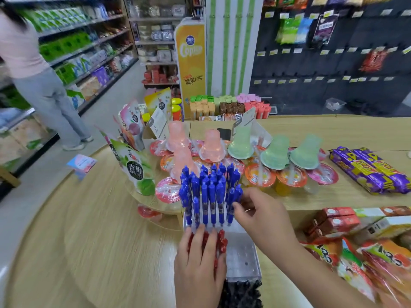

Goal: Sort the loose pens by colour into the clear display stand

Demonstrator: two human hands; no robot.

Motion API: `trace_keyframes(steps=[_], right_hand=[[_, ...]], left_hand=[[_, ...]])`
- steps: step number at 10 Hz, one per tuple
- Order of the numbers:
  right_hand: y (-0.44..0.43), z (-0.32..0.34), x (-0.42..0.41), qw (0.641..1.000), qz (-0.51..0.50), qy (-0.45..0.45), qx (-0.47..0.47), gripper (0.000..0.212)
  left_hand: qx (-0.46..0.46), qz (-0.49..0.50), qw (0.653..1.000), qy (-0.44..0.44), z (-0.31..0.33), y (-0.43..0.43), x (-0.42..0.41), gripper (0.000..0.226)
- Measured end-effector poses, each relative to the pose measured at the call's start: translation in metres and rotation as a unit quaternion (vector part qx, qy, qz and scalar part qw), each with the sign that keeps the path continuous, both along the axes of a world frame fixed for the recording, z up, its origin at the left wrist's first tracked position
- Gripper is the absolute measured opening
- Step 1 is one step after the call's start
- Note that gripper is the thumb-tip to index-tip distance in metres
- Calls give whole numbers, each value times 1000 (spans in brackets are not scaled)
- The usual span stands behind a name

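Note:
A clear display stand (pixel 243 254) sits on the wooden counter in front of me. Several blue pens (pixel 208 192) stand upright in its far rows. Red pens (pixel 221 242) fill the middle row on the left, and black pens (pixel 242 292) show at the near end. My left hand (pixel 200 267) lies flat over the red pens with its fingers spread. My right hand (pixel 262 215) reaches to the right edge of the blue group, fingertips pinching a blue pen (pixel 232 204) there. The right part of the stand's middle rows shows bare holes.
Jelly cups and pink and green jelly bottles (pixel 275 155) crowd the raised tier behind the stand. Purple snack packs (pixel 369 170) lie at right, orange bags and red boxes (pixel 333 221) at near right. A person (pixel 40 81) stands in the left aisle.

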State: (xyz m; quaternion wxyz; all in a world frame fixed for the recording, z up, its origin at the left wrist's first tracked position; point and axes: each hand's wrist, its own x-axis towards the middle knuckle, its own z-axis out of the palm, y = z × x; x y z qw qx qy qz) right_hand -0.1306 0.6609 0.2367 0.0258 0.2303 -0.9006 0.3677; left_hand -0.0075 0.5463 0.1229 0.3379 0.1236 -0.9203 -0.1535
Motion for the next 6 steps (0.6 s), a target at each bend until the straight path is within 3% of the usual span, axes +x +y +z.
trace_keyframes(steps=[3,5,6], right_hand=[[1,10,-1,999,15,-17,49,8],[5,13,1,996,22,-22,85,25],[20,24,5,996,-2,-15,89,44]], left_hand=[[3,-10,1000,-15,1,1,2,44],[22,-27,999,-14,7,-1,3,53],[45,-34,998,30,10,-1,6,56]])
